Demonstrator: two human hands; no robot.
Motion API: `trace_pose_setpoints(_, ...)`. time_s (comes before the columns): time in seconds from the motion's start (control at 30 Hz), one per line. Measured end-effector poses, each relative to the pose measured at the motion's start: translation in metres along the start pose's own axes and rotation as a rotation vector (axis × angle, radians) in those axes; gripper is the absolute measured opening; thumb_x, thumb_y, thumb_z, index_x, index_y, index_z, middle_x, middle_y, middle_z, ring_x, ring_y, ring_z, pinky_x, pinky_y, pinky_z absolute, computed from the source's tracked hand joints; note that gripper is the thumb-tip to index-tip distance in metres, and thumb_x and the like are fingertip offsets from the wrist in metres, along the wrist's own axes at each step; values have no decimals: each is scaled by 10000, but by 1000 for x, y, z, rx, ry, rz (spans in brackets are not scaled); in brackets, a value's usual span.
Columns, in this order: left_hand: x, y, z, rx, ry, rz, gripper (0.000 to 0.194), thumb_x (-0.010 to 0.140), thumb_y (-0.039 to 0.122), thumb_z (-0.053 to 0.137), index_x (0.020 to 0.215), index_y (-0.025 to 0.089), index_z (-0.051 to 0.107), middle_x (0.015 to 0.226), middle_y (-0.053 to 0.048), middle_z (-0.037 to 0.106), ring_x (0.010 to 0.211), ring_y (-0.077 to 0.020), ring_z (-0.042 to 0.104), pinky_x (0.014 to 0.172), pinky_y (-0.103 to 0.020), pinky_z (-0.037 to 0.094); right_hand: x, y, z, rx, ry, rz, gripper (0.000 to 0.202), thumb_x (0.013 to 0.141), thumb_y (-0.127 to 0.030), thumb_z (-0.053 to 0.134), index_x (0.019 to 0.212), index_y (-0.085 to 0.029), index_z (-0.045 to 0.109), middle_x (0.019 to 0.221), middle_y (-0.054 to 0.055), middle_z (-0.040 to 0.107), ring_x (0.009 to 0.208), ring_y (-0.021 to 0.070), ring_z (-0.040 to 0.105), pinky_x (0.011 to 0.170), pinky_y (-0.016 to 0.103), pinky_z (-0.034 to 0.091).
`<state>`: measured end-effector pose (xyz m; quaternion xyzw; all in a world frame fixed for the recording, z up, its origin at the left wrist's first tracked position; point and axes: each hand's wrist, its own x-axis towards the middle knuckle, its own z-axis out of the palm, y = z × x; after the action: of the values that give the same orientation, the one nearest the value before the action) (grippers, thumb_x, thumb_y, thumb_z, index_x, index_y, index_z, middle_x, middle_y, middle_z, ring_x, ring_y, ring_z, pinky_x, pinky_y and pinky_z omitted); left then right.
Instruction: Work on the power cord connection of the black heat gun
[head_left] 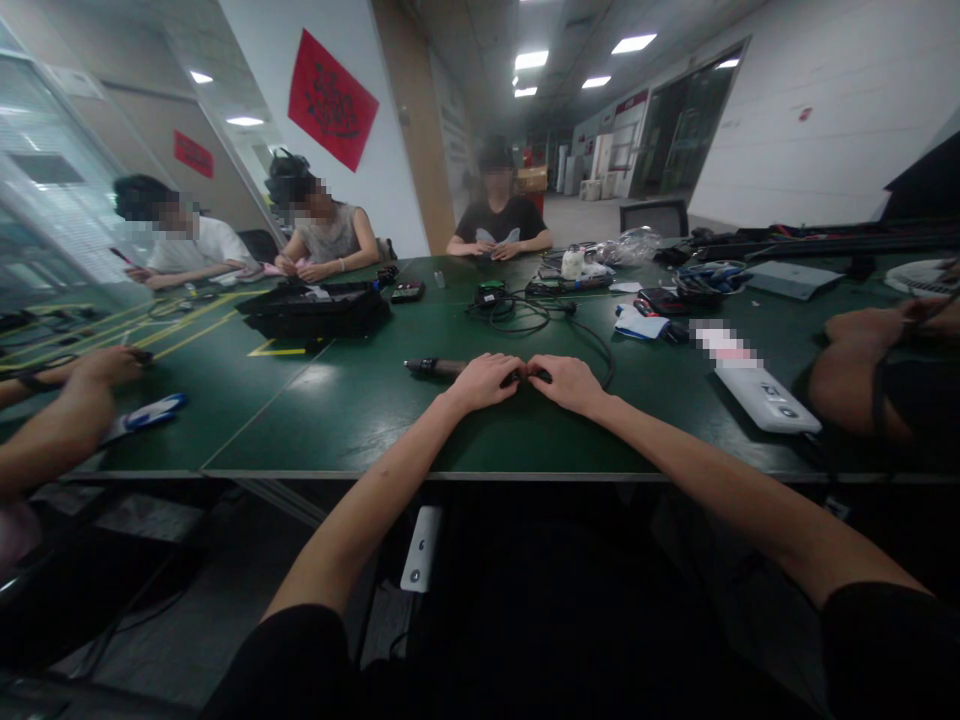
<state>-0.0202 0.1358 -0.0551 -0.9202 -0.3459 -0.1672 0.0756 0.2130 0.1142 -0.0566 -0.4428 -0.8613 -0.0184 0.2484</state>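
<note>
My left hand [489, 381] and my right hand [568, 383] meet over the green table near its front edge, fingers curled and fingertips nearly touching. Anything pinched between them is too small or too hidden to make out. Just beyond my left hand lies a brownish-grey, pen-shaped electric screwdriver [444, 369], its dark tip pointing left. Its rear end is covered by my hand, so I cannot tell whether the fingers touch it. A black cable [611, 365] curves across the table past my right hand.
A black open case [315, 312] stands at the left. Coiled cables [517, 312] and a folded cloth [641, 322] lie farther back. A white power bank-like box [772, 398] is at the right. Co-workers' arms [56, 420] rest nearby on both sides; others sit opposite.
</note>
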Motion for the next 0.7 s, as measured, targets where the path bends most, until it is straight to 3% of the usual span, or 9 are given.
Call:
trace_pose_setpoints(0.37, 10, -11, 5, 29, -1, -40, 204, 1010, 382, 609, 1159, 246, 639, 1061, -40, 719, 996, -233, 674, 906, -351, 479, 11, 3, -3, 22, -38, -32, 154, 1000, -310, 609, 1119, -247, 684, 1124, 53, 759, 978, 239, 700, 798, 309, 463)
trace_pose_setpoints(0.7, 17, -61, 12, 15, 0, -119, 204, 1038, 431, 575, 1117, 260, 654, 1027, -26, 732, 947, -215, 687, 827, -335, 486, 73, 22, 13, 121, -136, -76, 110, 1020, -277, 616, 1115, -256, 666, 1109, 41, 746, 944, 218, 703, 807, 314, 489)
